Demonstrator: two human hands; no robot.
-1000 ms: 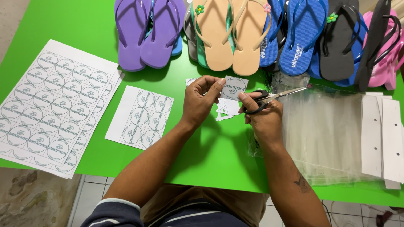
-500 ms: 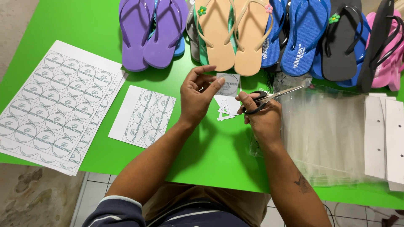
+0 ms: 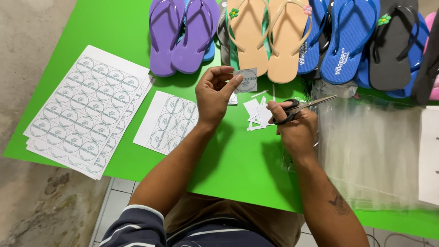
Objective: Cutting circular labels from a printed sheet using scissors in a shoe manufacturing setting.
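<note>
My left hand pinches a small cut-out paper label with a round printed mark, held above the green table. My right hand grips black-handled scissors, blades pointing right and apart from the label. White paper offcuts lie on the table between the two hands. A partly cut sheet of round labels rests just left of my left forearm.
A stack of full label sheets lies at the table's left edge. Several flip-flops, purple, tan, blue and black, line the far side. Clear plastic bags and white cards cover the right.
My left hand has turned and lifted the label slightly away from the scissors. The right hand with the scissors has dropped a little toward the offcuts.
</note>
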